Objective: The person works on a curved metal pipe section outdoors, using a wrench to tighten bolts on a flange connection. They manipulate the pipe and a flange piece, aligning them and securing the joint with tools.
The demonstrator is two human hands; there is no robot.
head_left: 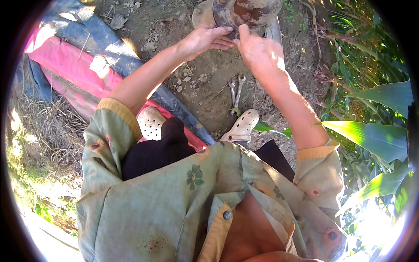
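Where the two hands meet near the top of my head view, the left hand (204, 40) has its fingers stretched out and its thumb laid above them, the tips close to the other hand's. The right hand (259, 50) is curled, thumb and forefinger drawn near each other; from my remote seat I cannot tell whether either one pinches something small. Right at their fingertips, against the upper edge, I have the rusty metal fitting (253, 14), round and open-mouthed, reddish brown inside, with a bolted flange (202, 15) at its left. A grey pipe (274, 31) shows just beyond the right hand. Nearer the body, I pick out two wrenches (239, 89) lying side by side on bare soil (203, 100), between the forearms. Close to them are the pale, perforated clogs (242, 125) on the feet. Out to the left, pink sheeting (78, 65) and blue sheeting (107, 43) run diagonally beside dry straw (65, 120); off to the right stand broad-leaved green plants (371, 137).
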